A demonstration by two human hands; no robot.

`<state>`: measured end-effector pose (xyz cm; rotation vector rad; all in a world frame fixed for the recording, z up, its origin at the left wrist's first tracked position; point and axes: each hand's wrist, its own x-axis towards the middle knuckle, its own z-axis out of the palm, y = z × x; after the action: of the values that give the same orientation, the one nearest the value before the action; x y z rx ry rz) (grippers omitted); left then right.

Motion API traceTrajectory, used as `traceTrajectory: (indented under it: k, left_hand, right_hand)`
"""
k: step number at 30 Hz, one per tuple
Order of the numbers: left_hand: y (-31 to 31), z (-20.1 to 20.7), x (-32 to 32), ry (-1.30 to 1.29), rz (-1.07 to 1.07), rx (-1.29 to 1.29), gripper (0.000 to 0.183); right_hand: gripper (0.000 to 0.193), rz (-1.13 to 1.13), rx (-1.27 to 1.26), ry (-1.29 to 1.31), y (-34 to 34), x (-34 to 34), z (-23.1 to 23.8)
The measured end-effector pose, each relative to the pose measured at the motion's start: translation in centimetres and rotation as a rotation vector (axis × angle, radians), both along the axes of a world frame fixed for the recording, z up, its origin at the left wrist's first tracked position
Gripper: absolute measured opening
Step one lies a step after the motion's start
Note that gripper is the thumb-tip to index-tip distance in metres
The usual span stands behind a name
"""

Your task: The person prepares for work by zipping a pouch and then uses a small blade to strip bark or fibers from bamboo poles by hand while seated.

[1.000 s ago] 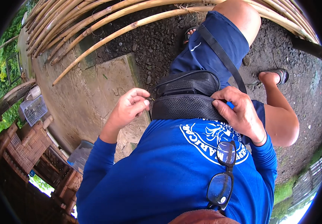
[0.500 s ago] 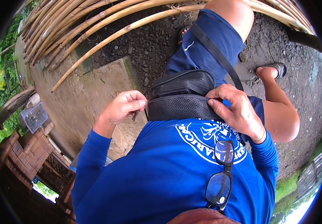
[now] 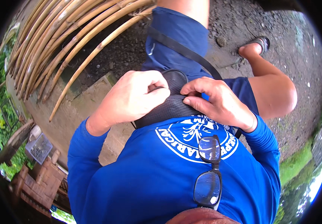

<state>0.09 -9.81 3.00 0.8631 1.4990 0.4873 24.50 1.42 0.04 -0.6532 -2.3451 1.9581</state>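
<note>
A black mesh waist pouch (image 3: 164, 112) lies across my lap against the blue shirt. My right hand (image 3: 217, 100) pinches the pouch's upper edge between thumb and fingers at its right part; a small bit of bright blue shows behind the fingers. Over the left part of the pouch, my left hand (image 3: 135, 96) is closed in a pinch, thumb against curled index finger. What those fingertips hold, if anything, is hidden. A wide black strap (image 3: 183, 50) runs from the pouch side across my dark blue shorts (image 3: 181, 35).
Long bamboo poles (image 3: 82, 41) lie stacked at the upper left over gravel and a concrete slab (image 3: 90, 93). A grey plastic crate (image 3: 39, 148) stands at far left. Black-framed glasses (image 3: 207, 186) hang on my shirt front. Dark soil (image 3: 269, 56) spreads to the right.
My left hand has moved right, from beside the pouch to over it, covering its left part. The right hand keeps its pinch at the pouch edge. The view has shifted, with the poles now further left.
</note>
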Motion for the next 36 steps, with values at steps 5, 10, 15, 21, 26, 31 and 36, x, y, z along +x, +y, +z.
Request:
traceTrajectory:
  k: [5, 10, 15, 21, 26, 31, 36]
  left_hand:
    - [3.9, -1.7, 3.3, 0.288, -0.537, 0.364, 0.017]
    - [5.9, -2.0, 5.5, 0.175, -0.689, 0.440, 0.016]
    - [7.1, -1.0, 5.5, 0.001, -0.647, 0.303, 0.016]
    - [6.1, -2.4, 6.1, 0.043, -0.653, 0.521, 0.014]
    - [5.1, -1.8, 4.8, -0.085, -0.551, 0.400, 0.012]
    - [5.7, -0.7, 5.1, -0.084, -0.572, 0.459, 0.013]
    - [5.4, -0.5, 4.4, -0.114, -0.543, 0.289, 0.031]
  right_hand:
    - [0.022, -0.151, -0.230, -0.102, -0.6, 2.1, 0.1]
    - [0.021, -0.186, -0.125, -0.153, -1.5, 6.8, 1.0]
    - [0.015, -0.270, -0.020, -0.114, -4.3, 8.1, 1.2]
    - [0.019, -0.309, 0.012, -0.083, -5.2, 6.7, 1.0]
    - [0.015, -0.328, 0.138, -0.001, -5.8, 5.8, 0.1]
    - [0.013, -0.317, 0.131, -0.010, -5.6, 4.9, 0.0]
    - [0.016, -0.287, 0.055, -0.015, -5.3, 5.4, 0.2]
